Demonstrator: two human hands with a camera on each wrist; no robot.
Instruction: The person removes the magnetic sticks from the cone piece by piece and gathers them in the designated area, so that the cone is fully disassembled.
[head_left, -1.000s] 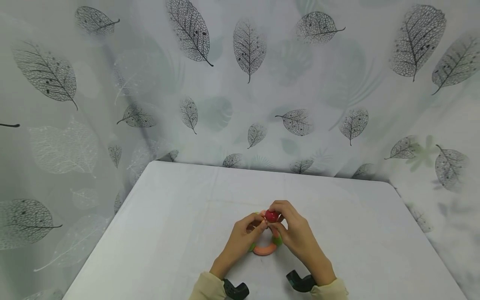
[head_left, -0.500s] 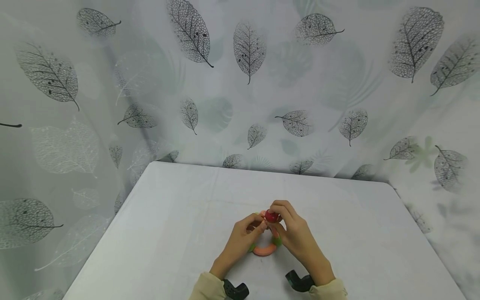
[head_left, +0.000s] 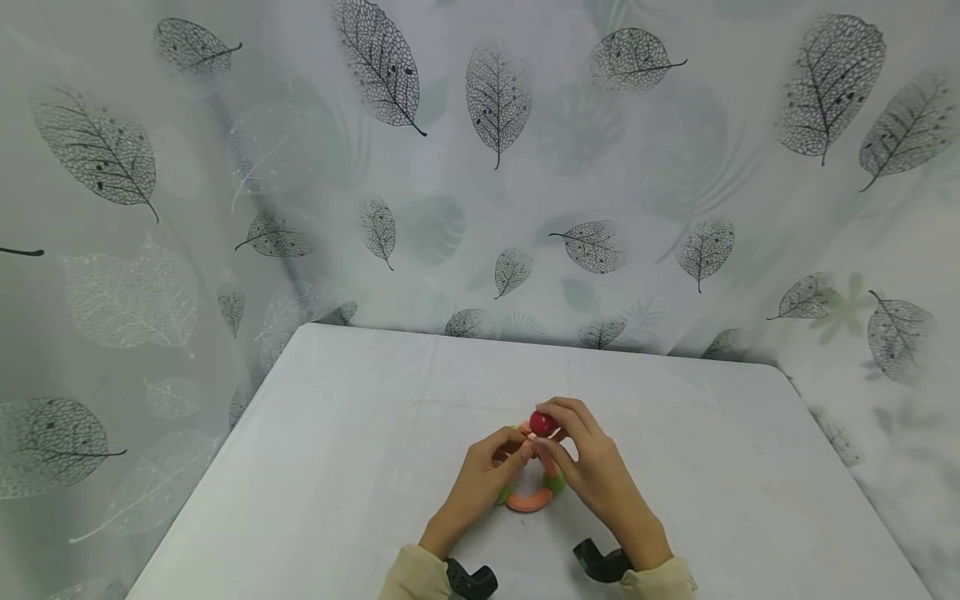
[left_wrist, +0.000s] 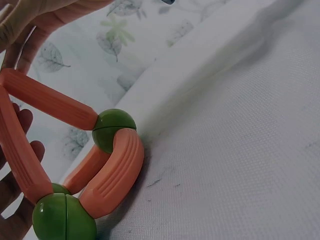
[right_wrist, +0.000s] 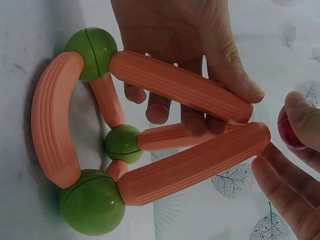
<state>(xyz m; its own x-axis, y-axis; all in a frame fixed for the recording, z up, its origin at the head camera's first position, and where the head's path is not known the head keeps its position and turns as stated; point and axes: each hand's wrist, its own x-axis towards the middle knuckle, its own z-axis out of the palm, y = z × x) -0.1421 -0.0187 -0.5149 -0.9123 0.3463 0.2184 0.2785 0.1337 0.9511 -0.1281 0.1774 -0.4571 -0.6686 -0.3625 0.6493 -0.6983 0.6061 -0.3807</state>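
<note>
Head view shows both hands meeting over a toy frame [head_left: 531, 492] of orange rods and green balls that stands on the white table [head_left: 360, 433]. Fingers of the left hand [head_left: 480, 479] curl round the upper orange rods [right_wrist: 180, 85], holding the frame up. At the top of the frame, the right hand [head_left: 592, 471] pinches a red ball [head_left: 542, 423] between thumb and fingertips, just beside the free rod ends. Right wrist view shows a curved rod [right_wrist: 52, 120] and green balls [right_wrist: 92, 202] lying against the table.
</note>
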